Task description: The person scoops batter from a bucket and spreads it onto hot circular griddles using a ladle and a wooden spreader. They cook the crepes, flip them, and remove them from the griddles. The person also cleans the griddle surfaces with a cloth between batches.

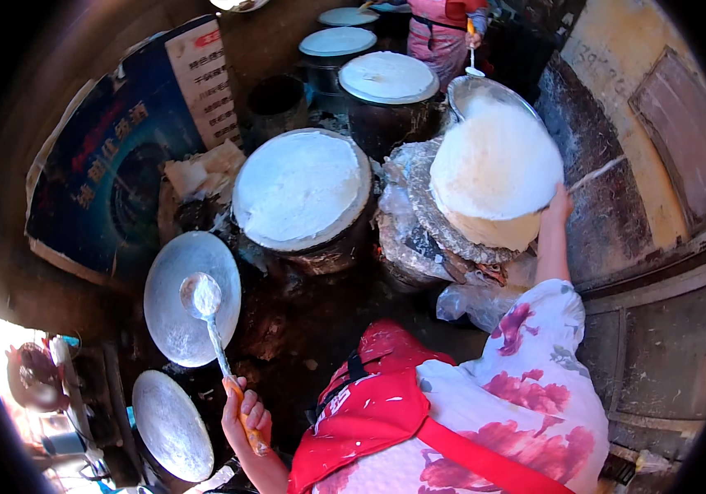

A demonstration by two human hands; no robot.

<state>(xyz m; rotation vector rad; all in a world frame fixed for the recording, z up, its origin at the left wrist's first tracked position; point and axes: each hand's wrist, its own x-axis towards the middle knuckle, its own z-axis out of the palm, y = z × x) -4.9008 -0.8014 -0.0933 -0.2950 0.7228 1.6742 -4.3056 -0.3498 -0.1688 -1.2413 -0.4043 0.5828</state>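
Observation:
My left hand (245, 412) grips the orange handle of a ladle (202, 297), whose bowl is coated with white batter. The ladle hangs over a bare grey round griddle (167, 309). My right hand (555, 202) is at the near right edge of a thin white round sheet (495, 167), its fingers partly hidden. That sheet lies over a thick stack of pale sheets (492, 230), and its far side is blurred. Under the stack is a crusted round base (424, 185). Between my hands, a round griddle (303, 188) bears a white layer.
Several drum stoves with white-covered griddles (388, 77) run toward the back. There a person in a pink apron (433, 37) holds a ladle (474, 68) near a metal basin (473, 92). Another griddle (174, 426) is at lower left. A signboard (118, 160) bears writing.

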